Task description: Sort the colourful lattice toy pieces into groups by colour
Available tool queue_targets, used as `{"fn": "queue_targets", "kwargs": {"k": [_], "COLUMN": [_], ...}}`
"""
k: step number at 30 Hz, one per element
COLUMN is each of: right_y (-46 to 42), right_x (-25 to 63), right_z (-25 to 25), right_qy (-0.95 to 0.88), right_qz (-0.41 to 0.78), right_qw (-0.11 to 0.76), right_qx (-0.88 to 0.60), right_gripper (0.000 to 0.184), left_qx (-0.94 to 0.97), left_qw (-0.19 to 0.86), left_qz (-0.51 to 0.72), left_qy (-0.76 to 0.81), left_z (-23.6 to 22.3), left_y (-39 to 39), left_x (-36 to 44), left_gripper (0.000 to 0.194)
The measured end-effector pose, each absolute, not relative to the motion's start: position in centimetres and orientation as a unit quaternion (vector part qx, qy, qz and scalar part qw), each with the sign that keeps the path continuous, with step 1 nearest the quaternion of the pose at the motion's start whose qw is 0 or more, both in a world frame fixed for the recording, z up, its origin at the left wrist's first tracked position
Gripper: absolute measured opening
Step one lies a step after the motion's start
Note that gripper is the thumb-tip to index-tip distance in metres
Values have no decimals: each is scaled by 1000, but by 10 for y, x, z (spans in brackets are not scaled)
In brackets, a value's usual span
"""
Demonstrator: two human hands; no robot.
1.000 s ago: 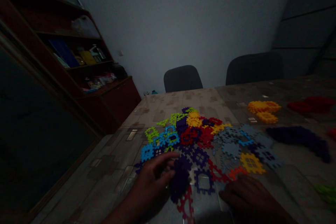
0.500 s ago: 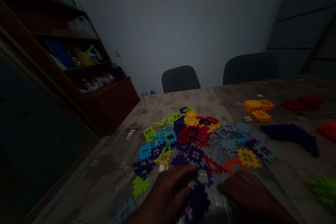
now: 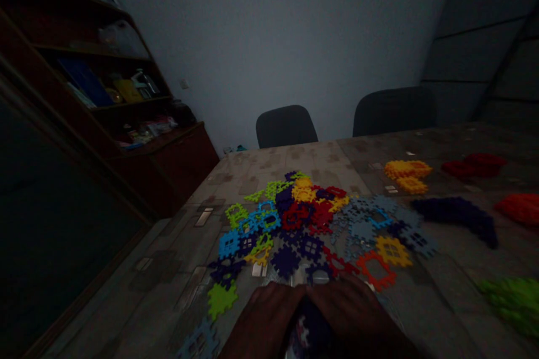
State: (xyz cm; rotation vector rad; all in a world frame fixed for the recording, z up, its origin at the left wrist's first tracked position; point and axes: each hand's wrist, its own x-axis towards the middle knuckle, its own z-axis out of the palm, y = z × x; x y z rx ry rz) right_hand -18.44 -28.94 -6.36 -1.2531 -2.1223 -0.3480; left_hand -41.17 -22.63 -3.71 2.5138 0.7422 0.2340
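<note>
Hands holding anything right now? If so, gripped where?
Left hand and right hand meet over a dark purple piece, apparently holding it between them. Too dark and covered to tell the exact grip.

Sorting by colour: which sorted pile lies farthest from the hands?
The dark red pile, at the far right of the table, beyond the yellow pile and purple pile.

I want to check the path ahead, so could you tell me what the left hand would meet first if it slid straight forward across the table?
Most likely the dark purple piece just beyond the left hand, at the near edge of the mixed pile; depth is hard to judge in this dim view.
</note>
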Motion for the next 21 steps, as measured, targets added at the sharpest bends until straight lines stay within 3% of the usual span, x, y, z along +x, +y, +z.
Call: {"fn": "queue_targets", "kwargs": {"k": [7, 13, 19, 21], "right_y": [-286, -287, -290, -294], "right_x": [-180, -186, -169, -158], "right_z": [-66, -77, -62, -56], "right_qy": [-796, -778, -785, -802], "right_qz": [-152, -145, -126, -116], "right_qw": [343, 343, 322, 296], "right_qx": [-476, -507, -514, -505], "right_gripper": [37, 43, 58, 51], "left_qx": [920, 899, 895, 900], "left_qw": [257, 327, 244, 242], "left_qz": [154, 186, 220, 235], "left_qy": [251, 223, 302, 276], "left_z": [-49, -54, -50, -41], "left_y": [-229, -225, -223, -223], "left_x": [-420, -417, -426, -425], "left_gripper": [95, 89, 89, 77]}}
